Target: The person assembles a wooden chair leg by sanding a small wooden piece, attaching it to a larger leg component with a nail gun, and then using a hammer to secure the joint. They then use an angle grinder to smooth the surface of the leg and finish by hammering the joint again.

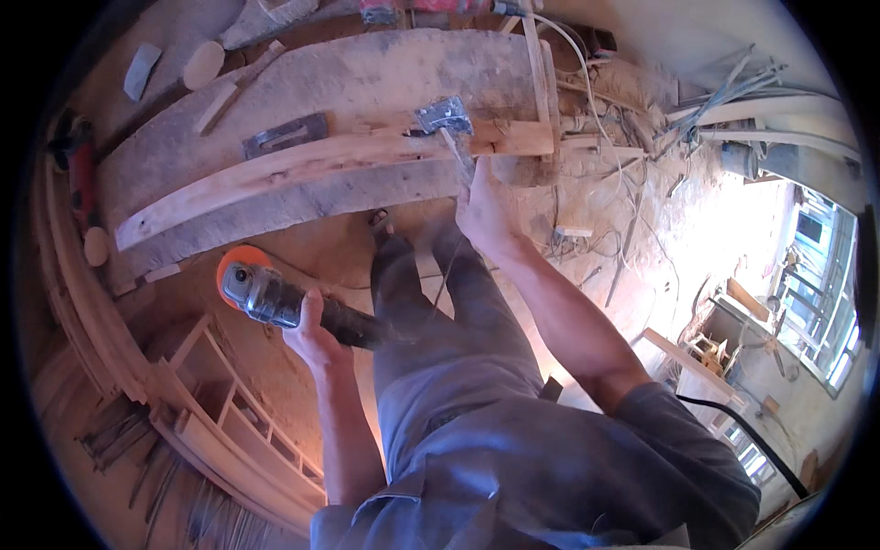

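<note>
Gripping grinder (284, 302) by body, left hand (316, 339) points orange disc (246, 255) away from legs (477, 293), presumably for safety, left of centre; right hand (486, 206) clasps metal-headed tool (453, 137) by handle, over wooden board (312, 162), upper centre.

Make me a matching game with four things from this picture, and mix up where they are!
1. Black-and-silver grinder with a round orange disc
2. Grey-headed tool with a slim handle
3. Long, curved-looking, pale wooden plank
4. Bright, barred window

A. On the dusty workbench
B. In the left hand
C. At the picture's right side
D. In the right hand

Pairs: 1-B, 2-D, 3-A, 4-C.
</note>
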A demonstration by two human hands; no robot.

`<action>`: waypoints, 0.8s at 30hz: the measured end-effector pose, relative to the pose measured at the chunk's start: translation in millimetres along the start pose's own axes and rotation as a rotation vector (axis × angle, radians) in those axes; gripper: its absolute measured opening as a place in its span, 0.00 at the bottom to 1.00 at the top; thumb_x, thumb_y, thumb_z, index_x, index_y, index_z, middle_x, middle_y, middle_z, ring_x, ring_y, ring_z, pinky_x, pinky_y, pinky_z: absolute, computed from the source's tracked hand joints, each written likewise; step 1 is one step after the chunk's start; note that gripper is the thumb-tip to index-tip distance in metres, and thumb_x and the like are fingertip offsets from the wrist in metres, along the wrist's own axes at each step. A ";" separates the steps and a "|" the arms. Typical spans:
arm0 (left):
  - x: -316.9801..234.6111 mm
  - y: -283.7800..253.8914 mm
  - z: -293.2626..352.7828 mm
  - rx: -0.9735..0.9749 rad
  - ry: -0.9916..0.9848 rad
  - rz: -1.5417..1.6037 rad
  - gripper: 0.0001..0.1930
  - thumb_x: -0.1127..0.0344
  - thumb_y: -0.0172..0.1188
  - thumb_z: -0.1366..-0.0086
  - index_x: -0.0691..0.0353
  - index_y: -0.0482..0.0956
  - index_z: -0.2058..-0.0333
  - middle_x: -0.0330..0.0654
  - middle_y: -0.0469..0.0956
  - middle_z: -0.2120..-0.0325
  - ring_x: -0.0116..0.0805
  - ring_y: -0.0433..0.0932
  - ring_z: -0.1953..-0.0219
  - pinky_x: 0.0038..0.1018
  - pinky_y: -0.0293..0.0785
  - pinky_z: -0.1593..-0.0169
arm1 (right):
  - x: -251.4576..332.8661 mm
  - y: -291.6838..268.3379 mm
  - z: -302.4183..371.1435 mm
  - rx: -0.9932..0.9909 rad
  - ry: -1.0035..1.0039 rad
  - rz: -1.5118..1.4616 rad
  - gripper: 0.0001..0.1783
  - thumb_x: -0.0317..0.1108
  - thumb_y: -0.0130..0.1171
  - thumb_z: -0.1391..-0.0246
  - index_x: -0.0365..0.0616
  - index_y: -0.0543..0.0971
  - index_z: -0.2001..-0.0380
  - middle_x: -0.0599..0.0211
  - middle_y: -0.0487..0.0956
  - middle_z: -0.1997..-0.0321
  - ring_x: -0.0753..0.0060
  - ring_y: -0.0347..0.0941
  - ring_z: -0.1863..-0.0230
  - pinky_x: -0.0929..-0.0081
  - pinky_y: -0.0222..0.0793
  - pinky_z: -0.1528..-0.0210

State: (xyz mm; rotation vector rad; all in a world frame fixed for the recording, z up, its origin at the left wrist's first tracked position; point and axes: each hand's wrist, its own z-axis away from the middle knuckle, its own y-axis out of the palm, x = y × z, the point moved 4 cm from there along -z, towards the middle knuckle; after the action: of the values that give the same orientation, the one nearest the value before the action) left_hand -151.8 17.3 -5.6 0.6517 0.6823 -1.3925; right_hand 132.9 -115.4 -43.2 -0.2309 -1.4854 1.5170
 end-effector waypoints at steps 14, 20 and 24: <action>-0.4 -1.5 -6.1 0.024 -0.039 0.001 0.10 0.70 0.64 0.41 0.69 0.77 0.63 0.47 0.79 0.74 0.38 0.80 0.74 0.32 0.78 0.67 | -12.4 16.4 11.7 -0.124 0.027 -0.006 0.19 0.31 0.57 0.36 0.36 0.65 0.48 0.38 0.79 0.64 0.31 0.78 0.63 0.43 0.72 0.60; 0.2 -12.8 -15.9 0.077 0.015 -0.031 0.14 0.69 0.65 0.39 0.66 0.74 0.57 0.44 0.78 0.71 0.39 0.80 0.72 0.35 0.80 0.66 | 5.1 -4.7 17.1 -0.075 0.072 -0.155 0.19 0.31 0.57 0.38 0.38 0.65 0.48 0.37 0.80 0.62 0.30 0.78 0.61 0.42 0.72 0.60; 2.0 -13.5 -15.0 0.044 -0.008 -0.064 0.13 0.70 0.64 0.39 0.66 0.75 0.57 0.44 0.78 0.71 0.39 0.80 0.72 0.36 0.80 0.66 | 27.5 -30.8 16.4 -0.394 -0.018 -0.389 0.20 0.31 0.57 0.38 0.34 0.64 0.48 0.36 0.80 0.62 0.30 0.79 0.61 0.41 0.72 0.61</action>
State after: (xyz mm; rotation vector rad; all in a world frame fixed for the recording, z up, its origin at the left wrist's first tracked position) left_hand -165.9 26.3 -17.0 0.6638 0.6726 -1.4725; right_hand 122.1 -113.0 -0.3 -0.1469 -1.7203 0.9152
